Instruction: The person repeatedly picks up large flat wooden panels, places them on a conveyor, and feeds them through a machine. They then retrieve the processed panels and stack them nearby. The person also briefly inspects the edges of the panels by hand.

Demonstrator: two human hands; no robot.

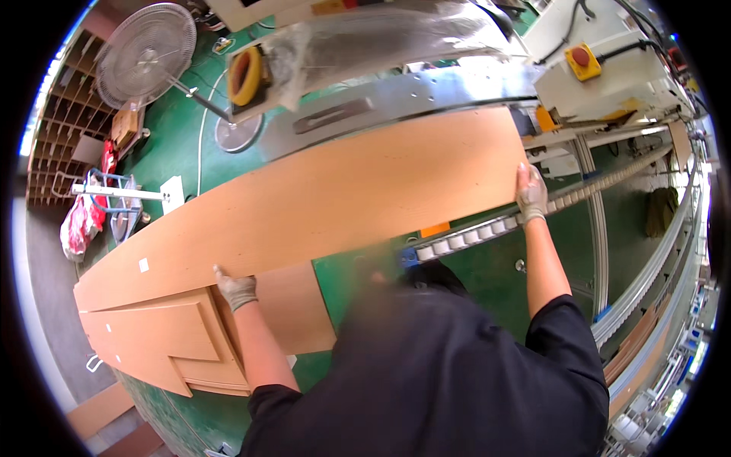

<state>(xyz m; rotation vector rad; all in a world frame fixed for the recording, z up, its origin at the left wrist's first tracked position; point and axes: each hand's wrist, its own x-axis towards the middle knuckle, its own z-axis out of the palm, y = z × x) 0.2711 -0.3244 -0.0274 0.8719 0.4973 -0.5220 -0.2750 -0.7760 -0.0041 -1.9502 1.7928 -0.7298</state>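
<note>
A long, light wood-coloured panel [304, 198] stretches across the view in front of me, with a small white label near its left end. My left hand [237, 290], in a thin light glove, grips the panel's near edge, thumb on top and other fingers hidden below. At the right end, my right hand [531, 193], gloved likewise, holds the near corner with the thumb over the edge. Under the panel's left part lies a stack of similar boards [152, 339], the top one having a notched cutout.
A roller track [472, 234] runs from beneath the panel toward the right. Beyond the panel is a metal machine table [411, 95] with a roll of yellow tape [244, 76] beside plastic film. A red stop button [581, 57] sits at the far right, a standing fan [146, 57] far left.
</note>
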